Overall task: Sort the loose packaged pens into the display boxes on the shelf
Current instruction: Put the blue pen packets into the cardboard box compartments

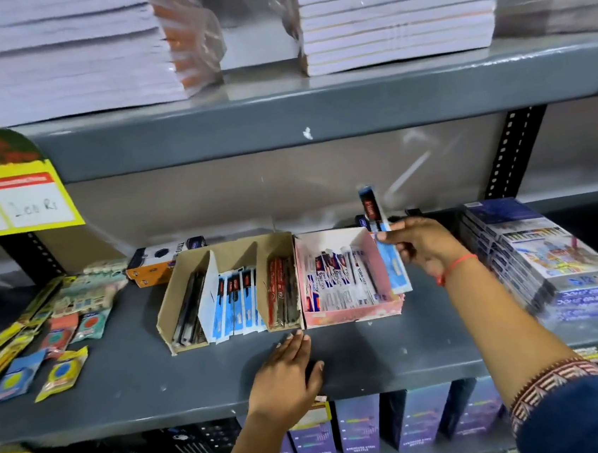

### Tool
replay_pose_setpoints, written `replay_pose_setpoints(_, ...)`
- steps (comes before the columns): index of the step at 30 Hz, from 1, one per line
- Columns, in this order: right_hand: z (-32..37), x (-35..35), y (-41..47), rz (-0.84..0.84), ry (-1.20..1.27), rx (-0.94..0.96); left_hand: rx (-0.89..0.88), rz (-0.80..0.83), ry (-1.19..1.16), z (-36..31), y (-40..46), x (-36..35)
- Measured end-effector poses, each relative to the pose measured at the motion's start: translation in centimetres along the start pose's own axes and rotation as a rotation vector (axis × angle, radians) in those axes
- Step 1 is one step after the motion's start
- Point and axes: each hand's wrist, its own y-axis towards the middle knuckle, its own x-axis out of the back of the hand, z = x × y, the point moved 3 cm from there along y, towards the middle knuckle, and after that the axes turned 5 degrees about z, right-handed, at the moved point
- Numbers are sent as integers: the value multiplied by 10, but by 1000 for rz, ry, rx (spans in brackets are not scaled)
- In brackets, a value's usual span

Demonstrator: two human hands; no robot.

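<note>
The right hand (417,247) pinches a packaged pen (384,243) between thumb and fingers, holding it nearly upright just over the right wall of the pink display box (354,312). Its long axis runs top to bottom, lower end toward the shelf's front edge. The matching blue-and-white packs sit in the cardboard display box (174,313), to the hand's left, so it likely travels that way. The left hand (287,371) lies flat and spread on the shelf (123,392) near its front edge, holding nothing.

Red thread (456,267) circles the right wrist; blue sleeve (583,414), seemingly embroidered cuff.
</note>
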Motion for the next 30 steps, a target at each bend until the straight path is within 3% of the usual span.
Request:
replay_pose_setpoints(4, 4, -53, -4, 175, 64, -29, 107, 4, -6, 35, -10, 9)
replay_pose_setpoints(12, -15, -124, -18, 336, -35, 18, 240, 11, -40, 74, -25, 11)
replay_pose_setpoints(23, -15, -138, -15, 340, -37, 30, 233, 23, -47, 76, -26, 9)
replay_pose_setpoints(30, -30, -168, -4, 317, -95, -70, 221, 68, -19, 90, -27, 16)
